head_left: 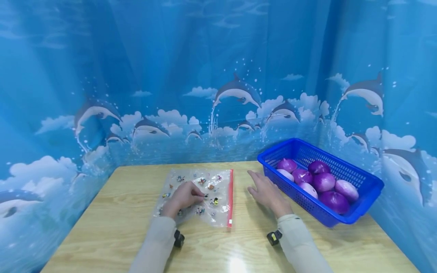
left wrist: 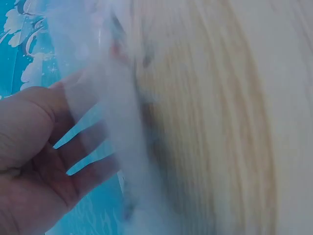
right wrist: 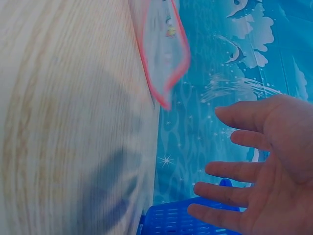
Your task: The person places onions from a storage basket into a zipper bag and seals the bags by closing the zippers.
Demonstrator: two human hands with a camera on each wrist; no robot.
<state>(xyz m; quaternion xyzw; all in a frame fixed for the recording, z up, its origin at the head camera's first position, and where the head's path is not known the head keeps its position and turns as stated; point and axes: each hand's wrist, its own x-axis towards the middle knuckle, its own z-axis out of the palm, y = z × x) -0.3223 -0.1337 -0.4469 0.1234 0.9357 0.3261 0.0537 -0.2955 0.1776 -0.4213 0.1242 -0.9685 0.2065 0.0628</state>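
Observation:
A clear plastic zip bag (head_left: pixel 221 208) printed with small colourful figures lies on the table, its red zip edge (head_left: pixel 230 197) to the right. My left hand (head_left: pixel 182 197) is over the middle of the bag, thumb and fingertips together, pinching its film. In the left wrist view the bag's film (left wrist: pixel 117 107) is blurred and covers the fingertips of that hand (left wrist: pixel 44 142). To the right of the zip edge, my right hand (head_left: pixel 268 192) is held over the table with its fingers spread, holding nothing. The right wrist view shows its straight fingers (right wrist: pixel 227 171) apart from the bag.
A blue plastic basket (head_left: pixel 370 189) with several purple onions (head_left: pixel 323 182) stands at the right, close beside my right hand. The wooden table (head_left: pixel 112 212) reaches back to a blue curtain (head_left: pixel 191 76) printed with dolphins.

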